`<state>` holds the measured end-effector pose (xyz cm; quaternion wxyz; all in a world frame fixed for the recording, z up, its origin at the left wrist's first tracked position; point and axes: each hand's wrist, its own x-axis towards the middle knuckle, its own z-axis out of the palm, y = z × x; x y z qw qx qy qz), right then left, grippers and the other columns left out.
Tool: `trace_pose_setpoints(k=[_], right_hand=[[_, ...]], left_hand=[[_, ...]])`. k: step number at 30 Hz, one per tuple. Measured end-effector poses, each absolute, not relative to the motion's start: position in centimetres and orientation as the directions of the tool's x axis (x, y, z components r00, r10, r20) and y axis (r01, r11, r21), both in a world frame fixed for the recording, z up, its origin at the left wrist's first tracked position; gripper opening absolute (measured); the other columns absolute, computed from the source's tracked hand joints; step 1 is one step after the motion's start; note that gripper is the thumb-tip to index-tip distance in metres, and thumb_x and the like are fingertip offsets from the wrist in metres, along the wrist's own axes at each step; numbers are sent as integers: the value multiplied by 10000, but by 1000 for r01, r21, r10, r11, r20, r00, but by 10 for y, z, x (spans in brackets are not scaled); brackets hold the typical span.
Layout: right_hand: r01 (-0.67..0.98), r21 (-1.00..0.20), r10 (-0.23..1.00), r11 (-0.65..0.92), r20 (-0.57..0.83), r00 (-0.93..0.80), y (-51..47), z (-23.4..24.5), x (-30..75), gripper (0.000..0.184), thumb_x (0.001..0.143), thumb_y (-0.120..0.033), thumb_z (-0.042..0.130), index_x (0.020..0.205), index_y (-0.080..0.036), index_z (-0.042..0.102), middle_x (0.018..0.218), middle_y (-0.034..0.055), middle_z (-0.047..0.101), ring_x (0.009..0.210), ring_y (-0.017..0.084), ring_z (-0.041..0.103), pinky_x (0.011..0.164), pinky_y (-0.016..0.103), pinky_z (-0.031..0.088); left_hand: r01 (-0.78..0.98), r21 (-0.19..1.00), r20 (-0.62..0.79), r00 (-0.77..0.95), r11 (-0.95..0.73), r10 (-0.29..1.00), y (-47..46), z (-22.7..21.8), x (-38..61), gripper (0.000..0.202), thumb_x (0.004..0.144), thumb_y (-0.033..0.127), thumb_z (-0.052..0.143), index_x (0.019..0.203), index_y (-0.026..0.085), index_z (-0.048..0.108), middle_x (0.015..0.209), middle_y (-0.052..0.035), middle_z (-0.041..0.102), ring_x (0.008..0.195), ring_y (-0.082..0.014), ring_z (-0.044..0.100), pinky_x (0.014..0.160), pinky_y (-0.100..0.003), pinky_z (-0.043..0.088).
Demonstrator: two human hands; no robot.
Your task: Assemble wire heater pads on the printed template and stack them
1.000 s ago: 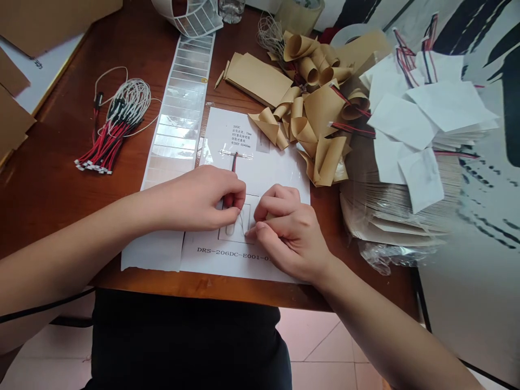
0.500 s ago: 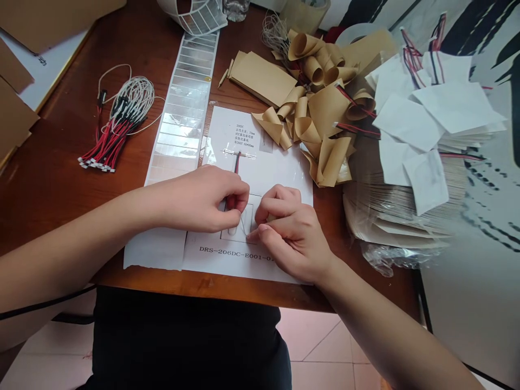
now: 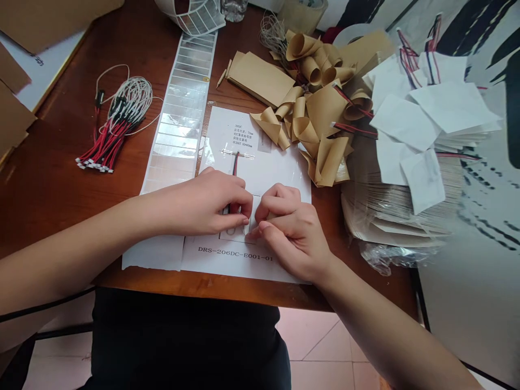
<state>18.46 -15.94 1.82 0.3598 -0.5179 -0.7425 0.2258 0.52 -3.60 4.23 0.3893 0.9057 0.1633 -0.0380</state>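
Observation:
My left hand [image 3: 213, 203] is closed over the printed sheet [image 3: 280, 170], thumb and forefinger pinching a thin pale wire [image 3: 245, 229]. Opposite it, my right hand [image 3: 294, 230] has its fingers curled and a fingertip pressed down on the wire at the sheet. Both hands are close together over the drawn rectangle above the printed code. A red-and-black lead [image 3: 235, 164] runs from a strip of clear tape [image 3: 246, 155] down under my left hand. The rest of the wire's course is hidden by my fingers.
Left lies a bundle of red-black leads with white wires [image 3: 116, 127]. A strip of silvery labels [image 3: 179, 114] runs beside the sheet. Rolled brown papers [image 3: 311, 116] and a brown paper stack [image 3: 262, 78] lie behind. White pieces [image 3: 422, 119] top a tall stack at right.
My left hand has shifted slightly right, closer to my right hand, and the visible length of thin wire between them has shortened. My right hand stays nearly in place.

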Motion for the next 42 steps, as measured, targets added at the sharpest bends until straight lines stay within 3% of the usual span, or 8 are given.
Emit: trace_pose_setpoints(k=[3, 13, 36, 42], right_hand=[[610, -722, 940, 326, 316, -129, -159, 17, 187, 416, 917, -113, 489, 559, -219, 674, 659, 12, 616, 746, 182, 541, 775, 439, 398], [612, -682, 915, 400, 336, -223, -159, 16, 185, 445, 903, -98, 480, 468, -186, 509, 649, 12, 589, 753, 170, 533, 779, 445, 390], [589, -678, 898, 439, 359, -256, -159, 14, 183, 391, 850, -70, 493, 475, -176, 458, 638, 8, 589, 744, 163, 502, 773, 439, 362], [597, -663, 891, 452, 366, -268, -159, 16, 184, 392, 852, -78, 495, 474, -177, 478, 637, 7, 587, 737, 160, 498, 772, 435, 361]], left_hand=[[321, 708, -209, 946, -629, 248, -34, 44, 5, 151, 942, 225, 636, 844, 181, 743, 823, -5, 628, 731, -129, 548, 759, -285, 372], [262, 727, -194, 965, -634, 177, -30, 45, 1, 161, 944, 248, 640, 827, 189, 734, 810, 14, 622, 728, -115, 551, 782, -280, 371], [257, 728, -194, 966, -635, 169, -30, 44, 1, 137, 893, 211, 651, 785, 193, 732, 777, 15, 641, 721, -122, 574, 774, -273, 404], [293, 733, -195, 955, -614, 223, -31, 42, 3, 121, 897, 213, 636, 832, 183, 733, 804, 4, 661, 729, -120, 585, 716, -252, 403]])
